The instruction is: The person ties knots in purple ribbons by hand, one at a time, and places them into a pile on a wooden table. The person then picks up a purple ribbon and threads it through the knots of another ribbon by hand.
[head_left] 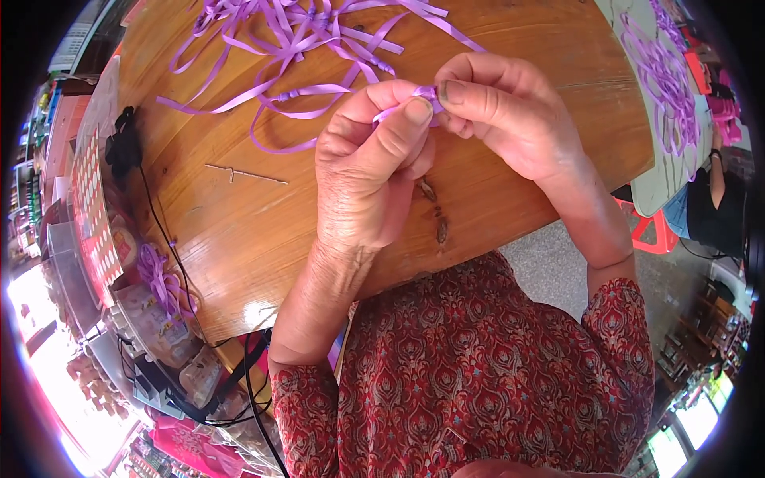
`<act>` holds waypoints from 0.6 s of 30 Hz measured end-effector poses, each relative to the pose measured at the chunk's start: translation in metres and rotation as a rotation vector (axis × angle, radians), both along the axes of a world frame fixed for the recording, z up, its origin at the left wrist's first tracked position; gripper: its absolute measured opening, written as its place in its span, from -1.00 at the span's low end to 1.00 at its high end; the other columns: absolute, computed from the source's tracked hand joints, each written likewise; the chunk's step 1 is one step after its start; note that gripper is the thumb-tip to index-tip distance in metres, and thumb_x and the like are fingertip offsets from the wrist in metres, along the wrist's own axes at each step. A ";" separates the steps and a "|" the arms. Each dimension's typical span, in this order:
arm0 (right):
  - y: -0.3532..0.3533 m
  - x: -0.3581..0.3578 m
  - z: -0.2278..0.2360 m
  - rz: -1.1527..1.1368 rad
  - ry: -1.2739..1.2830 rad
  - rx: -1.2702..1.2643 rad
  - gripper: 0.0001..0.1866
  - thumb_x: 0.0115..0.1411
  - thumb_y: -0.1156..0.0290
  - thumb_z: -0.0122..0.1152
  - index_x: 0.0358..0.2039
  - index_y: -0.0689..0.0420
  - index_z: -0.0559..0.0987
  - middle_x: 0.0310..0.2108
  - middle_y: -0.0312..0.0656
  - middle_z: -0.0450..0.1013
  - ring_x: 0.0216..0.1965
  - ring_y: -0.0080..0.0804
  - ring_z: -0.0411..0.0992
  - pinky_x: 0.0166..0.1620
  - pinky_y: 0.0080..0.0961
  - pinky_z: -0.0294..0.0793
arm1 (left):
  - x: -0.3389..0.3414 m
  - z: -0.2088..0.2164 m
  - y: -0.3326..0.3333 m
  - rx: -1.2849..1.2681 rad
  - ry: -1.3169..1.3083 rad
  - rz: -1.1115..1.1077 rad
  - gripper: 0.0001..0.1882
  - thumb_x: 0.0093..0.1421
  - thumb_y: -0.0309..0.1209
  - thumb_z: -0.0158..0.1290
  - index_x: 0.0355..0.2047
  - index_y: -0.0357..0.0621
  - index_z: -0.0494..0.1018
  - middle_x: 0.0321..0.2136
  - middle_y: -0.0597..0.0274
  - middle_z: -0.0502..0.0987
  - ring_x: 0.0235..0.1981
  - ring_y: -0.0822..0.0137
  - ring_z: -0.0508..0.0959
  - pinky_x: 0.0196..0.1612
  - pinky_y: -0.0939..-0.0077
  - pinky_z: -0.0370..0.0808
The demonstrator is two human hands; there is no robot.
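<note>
Between my two hands, above the far half of the wooden table, is a short visible stretch of purple ribbon (429, 94). My left hand (368, 143) pinches it between thumb and forefinger, the other fingers curled under. From the right, my right hand (506, 111) grips the same ribbon with thumb and fingertips close together. Most of the ribbon is hidden by my fingers, so I cannot tell whether it is knotted there. A loose pile of purple ribbons (299, 36), several with small knots, lies just beyond my hands.
A thin twisted wire (245, 174) lies on the wooden table (239, 231) left of my hands. A black cable (159, 219) runs down the left edge, near another purple ribbon bundle (163, 283). More ribbons (665, 95) hang over a pale table at right, beside a red stool (655, 235) and another person's arm (716, 179).
</note>
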State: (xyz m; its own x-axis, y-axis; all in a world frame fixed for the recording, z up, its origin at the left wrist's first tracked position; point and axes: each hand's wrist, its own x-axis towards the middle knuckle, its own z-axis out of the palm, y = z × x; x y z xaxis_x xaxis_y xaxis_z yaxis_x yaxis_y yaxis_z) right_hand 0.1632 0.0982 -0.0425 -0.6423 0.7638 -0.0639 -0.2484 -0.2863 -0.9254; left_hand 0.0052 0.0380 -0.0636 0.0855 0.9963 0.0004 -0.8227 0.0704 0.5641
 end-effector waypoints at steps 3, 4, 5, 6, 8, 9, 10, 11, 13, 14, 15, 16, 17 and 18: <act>-0.002 0.000 0.002 -0.042 -0.078 0.203 -0.85 0.21 0.44 0.09 -0.30 0.27 0.49 -0.45 -0.33 0.40 -0.34 -0.65 0.35 -0.25 -0.71 0.35 | -0.001 0.004 0.001 -0.059 0.063 -0.024 -0.87 0.17 -0.53 0.06 -0.25 -0.24 0.47 -0.55 0.41 0.46 -0.69 0.65 0.17 -0.64 0.73 0.06; -0.003 -0.001 0.002 -0.077 -0.083 0.262 -0.87 0.22 0.48 0.09 -0.29 0.28 0.48 -0.42 -0.31 0.41 -0.30 -0.64 0.37 -0.21 -0.70 0.39 | 0.001 0.006 0.000 -0.056 0.112 0.001 -0.87 0.18 -0.51 0.03 -0.24 -0.23 0.46 -0.62 0.48 0.31 -0.70 0.65 0.10 -0.63 0.72 0.02; -0.005 -0.003 0.002 -0.078 -0.083 0.264 -0.87 0.22 0.48 0.09 -0.29 0.28 0.48 -0.42 -0.31 0.41 -0.30 -0.64 0.37 -0.21 -0.70 0.39 | 0.002 0.006 -0.001 -0.053 0.160 0.027 -0.86 0.20 -0.49 0.00 -0.24 -0.22 0.46 -0.69 0.56 0.17 -0.71 0.65 0.02 -0.63 0.71 -0.03; -0.006 -0.005 0.002 -0.124 -0.081 0.343 -0.89 0.20 0.54 0.09 -0.28 0.30 0.48 -0.39 -0.29 0.41 -0.27 -0.63 0.37 -0.18 -0.69 0.40 | 0.002 0.006 -0.001 -0.051 0.160 0.025 -0.86 0.20 -0.49 0.00 -0.24 -0.22 0.46 -0.69 0.56 0.17 -0.71 0.65 0.02 -0.63 0.71 -0.03; -0.007 -0.006 0.001 -0.170 -0.079 0.423 -0.90 0.19 0.59 0.09 -0.28 0.32 0.47 -0.36 -0.27 0.41 -0.24 -0.61 0.38 -0.15 -0.68 0.42 | 0.002 0.007 -0.001 -0.076 0.134 0.028 -0.87 0.20 -0.50 0.00 -0.24 -0.22 0.46 -0.69 0.56 0.18 -0.71 0.65 0.03 -0.62 0.71 -0.02; -0.007 -0.006 -0.001 -0.235 -0.103 0.533 -0.89 0.16 0.63 0.11 -0.28 0.32 0.47 -0.34 -0.25 0.41 -0.26 -0.59 0.39 -0.17 -0.67 0.43 | 0.003 0.007 -0.001 -0.075 0.134 0.027 -0.87 0.20 -0.50 0.00 -0.24 -0.22 0.46 -0.69 0.56 0.18 -0.71 0.65 0.03 -0.62 0.71 -0.02; -0.007 -0.006 -0.001 -0.300 -0.126 0.642 -0.87 0.13 0.67 0.13 -0.27 0.32 0.48 -0.33 -0.23 0.41 -0.27 -0.57 0.39 -0.19 -0.65 0.43 | 0.004 0.008 -0.001 -0.087 0.135 0.035 -0.87 0.20 -0.50 0.00 -0.25 -0.22 0.46 -0.69 0.56 0.18 -0.71 0.65 0.03 -0.62 0.71 -0.02; -0.005 -0.005 -0.001 -0.300 -0.126 0.642 -0.87 0.13 0.67 0.13 -0.27 0.32 0.48 -0.33 -0.23 0.41 -0.27 -0.57 0.39 -0.19 -0.65 0.43 | 0.005 0.008 -0.001 -0.100 0.136 0.043 -0.88 0.19 -0.50 0.00 -0.25 -0.22 0.46 -0.69 0.56 0.18 -0.71 0.65 0.03 -0.62 0.70 -0.02; -0.002 -0.002 0.000 -0.270 -0.176 0.912 -0.84 0.07 0.70 0.17 -0.29 0.30 0.50 -0.35 -0.19 0.41 -0.30 -0.53 0.39 -0.26 -0.66 0.42 | 0.003 0.008 -0.001 -0.105 0.149 0.042 -0.88 0.19 -0.51 0.00 -0.26 -0.22 0.46 -0.69 0.56 0.18 -0.71 0.65 0.03 -0.62 0.70 -0.01; -0.001 -0.001 0.000 -0.271 -0.176 0.911 -0.84 0.07 0.70 0.17 -0.29 0.30 0.50 -0.35 -0.19 0.41 -0.30 -0.53 0.39 -0.26 -0.66 0.42 | 0.003 0.008 -0.002 -0.112 0.162 0.040 -0.88 0.19 -0.51 0.00 -0.26 -0.22 0.47 -0.69 0.55 0.19 -0.71 0.64 0.03 -0.61 0.70 -0.01; 0.000 0.000 0.001 -0.263 -0.202 0.942 -0.84 0.06 0.70 0.19 -0.30 0.29 0.51 -0.36 -0.19 0.41 -0.32 -0.53 0.39 -0.29 -0.66 0.40 | 0.002 0.008 -0.002 -0.112 0.162 0.039 -0.88 0.19 -0.51 0.00 -0.26 -0.22 0.47 -0.69 0.55 0.19 -0.71 0.64 0.03 -0.61 0.70 -0.01; 0.000 0.000 0.002 -0.255 -0.228 0.972 -0.84 0.04 0.70 0.20 -0.32 0.28 0.53 -0.37 -0.18 0.41 -0.34 -0.52 0.38 -0.32 -0.66 0.39 | 0.002 0.008 -0.002 -0.110 0.171 0.037 -0.88 0.19 -0.52 0.01 -0.26 -0.22 0.47 -0.68 0.55 0.20 -0.70 0.64 0.04 -0.61 0.70 0.01; 0.001 0.000 0.004 -0.256 -0.228 0.971 -0.84 0.04 0.70 0.20 -0.32 0.28 0.53 -0.37 -0.18 0.41 -0.34 -0.52 0.38 -0.32 -0.66 0.39 | 0.002 0.009 -0.002 -0.108 0.181 0.034 -0.88 0.18 -0.52 0.02 -0.26 -0.23 0.47 -0.68 0.54 0.21 -0.70 0.64 0.05 -0.61 0.70 0.02; 0.001 0.001 0.005 -0.244 -0.230 0.985 -0.84 0.03 0.70 0.21 -0.33 0.28 0.53 -0.38 -0.18 0.41 -0.36 -0.53 0.38 -0.33 -0.68 0.37 | 0.002 0.009 -0.002 -0.108 0.181 0.034 -0.88 0.18 -0.52 0.02 -0.26 -0.23 0.47 -0.68 0.54 0.21 -0.70 0.64 0.05 -0.61 0.70 0.02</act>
State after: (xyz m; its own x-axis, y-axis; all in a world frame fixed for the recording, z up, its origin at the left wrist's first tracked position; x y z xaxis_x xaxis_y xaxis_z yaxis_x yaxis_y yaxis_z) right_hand 0.1640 0.0992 -0.0374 -0.5145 0.6515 0.5575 0.0141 0.6565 -0.7542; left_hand 0.0073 0.0355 -0.0541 0.0412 0.9920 -0.1193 -0.7117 0.1129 0.6934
